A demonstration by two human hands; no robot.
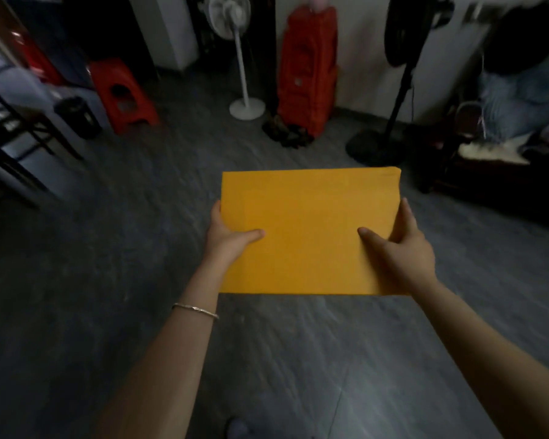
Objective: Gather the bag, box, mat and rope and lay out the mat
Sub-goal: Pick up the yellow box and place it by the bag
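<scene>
Folded yellow mat point(308, 229) held level above the floor point(108, 280).
We see a bracelet point(195, 310) on the left wrist; the left grip point(227, 236) clasps the mat's left edge, thumb on top; the right grip point(400, 248) clasps its right edge likewise; beyond stand a red stool point(124, 96) and a white fan point(240, 58).

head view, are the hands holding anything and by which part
Yes, the folded yellow mat: the left hand grips its left edge and the right hand its right edge, thumbs on top.
</scene>
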